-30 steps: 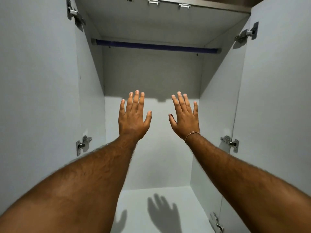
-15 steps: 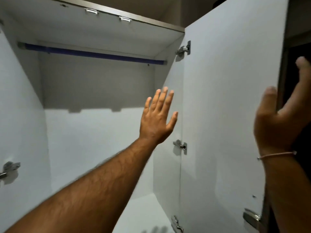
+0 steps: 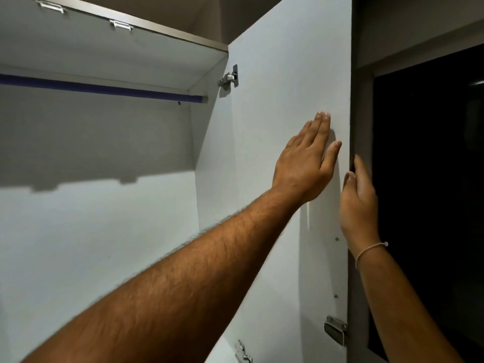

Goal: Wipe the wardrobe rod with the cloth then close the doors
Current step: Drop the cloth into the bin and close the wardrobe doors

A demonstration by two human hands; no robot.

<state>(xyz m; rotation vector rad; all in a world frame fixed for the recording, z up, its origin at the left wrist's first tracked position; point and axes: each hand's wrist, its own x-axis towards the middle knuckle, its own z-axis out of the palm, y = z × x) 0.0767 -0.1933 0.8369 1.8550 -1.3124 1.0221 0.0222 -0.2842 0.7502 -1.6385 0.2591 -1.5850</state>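
Observation:
The blue wardrobe rod (image 3: 104,88) runs across the top of the white wardrobe, at the upper left of the view. The right door (image 3: 282,74) stands open in front of me. My left hand (image 3: 306,163) lies flat, palm against the door's inner face, fingers straight and holding nothing. My right hand (image 3: 358,205) is at the door's free edge, with the thumb on the inner face and the fingers around the outer side. No cloth is in view. The left door is out of view.
A metal hinge (image 3: 230,78) joins the door to the wardrobe's side wall, with a second hinge (image 3: 242,352) low down. A metal catch (image 3: 335,330) sits near the door's lower edge. A dark opening (image 3: 432,179) lies to the right of the door.
My view has swung right from the wardrobe's middle to the right door. My left hand moved onto the door's inner face, and my right hand closed on its free edge.

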